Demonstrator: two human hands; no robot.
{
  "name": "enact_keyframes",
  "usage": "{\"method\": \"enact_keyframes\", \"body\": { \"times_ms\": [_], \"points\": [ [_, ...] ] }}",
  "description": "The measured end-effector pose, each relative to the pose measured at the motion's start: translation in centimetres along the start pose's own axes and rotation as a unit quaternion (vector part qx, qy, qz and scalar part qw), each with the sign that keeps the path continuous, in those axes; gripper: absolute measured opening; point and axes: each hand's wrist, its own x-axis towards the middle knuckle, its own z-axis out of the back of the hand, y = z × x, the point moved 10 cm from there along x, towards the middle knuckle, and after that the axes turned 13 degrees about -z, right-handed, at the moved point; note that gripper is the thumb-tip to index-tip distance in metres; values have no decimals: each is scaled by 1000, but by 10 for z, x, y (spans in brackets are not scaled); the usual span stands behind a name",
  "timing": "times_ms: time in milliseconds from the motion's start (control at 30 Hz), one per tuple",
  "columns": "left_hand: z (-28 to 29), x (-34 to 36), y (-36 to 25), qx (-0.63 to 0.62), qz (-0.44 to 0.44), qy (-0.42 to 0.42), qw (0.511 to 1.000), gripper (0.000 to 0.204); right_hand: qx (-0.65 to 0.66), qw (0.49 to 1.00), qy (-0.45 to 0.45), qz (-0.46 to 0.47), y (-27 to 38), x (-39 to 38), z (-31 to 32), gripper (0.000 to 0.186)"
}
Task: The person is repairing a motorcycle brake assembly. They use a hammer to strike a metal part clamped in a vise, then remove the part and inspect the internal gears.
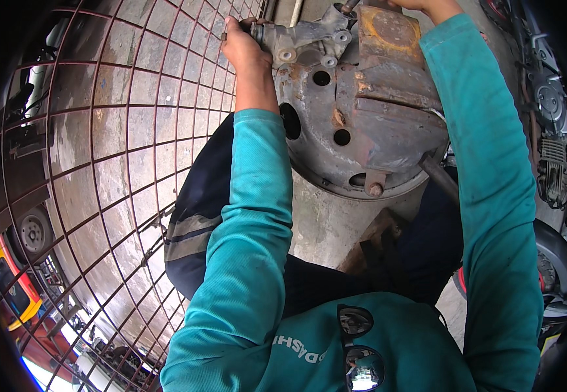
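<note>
My left hand (245, 51) is closed around the left end of a grey cast-metal housing (306, 40) with several bolt holes. A small bolt-like piece shows beside the thumb. This housing rests on a wheel rim (315, 153) with round holes, along with a rusty vise-like metal block (394, 91). At the top edge of the picture, my right hand (430, 6) is beside the upper part of that block. Its fingers are mostly cut off, so what they hold is hidden. A metal bar (439, 175) sticks out at the block's lower right.
A wire mesh fence (128, 130) stands close on my left, with vehicles and a wheel (33, 232) beyond it. Motorcycle engine parts (550, 108) and a tire (551, 264) are close on my right. My knees flank the rim above the concrete floor (322, 225).
</note>
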Motion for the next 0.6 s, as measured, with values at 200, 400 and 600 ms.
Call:
{"method": "enact_keyframes", "body": {
  "times_ms": [200,400,600],
  "points": [
    [-1,-2,-3,5,-1,2,1000,49,40,999,5,-13,-1,-2,0,35],
    [0,-2,-2,-3,0,-1,1000,49,-18,999,-45,-23,-1,-1,6,42],
    [-1,-4,-4,8,-2,-4,1000,49,-17,999,-44,1,-1,2,3,39]
  ]
}}
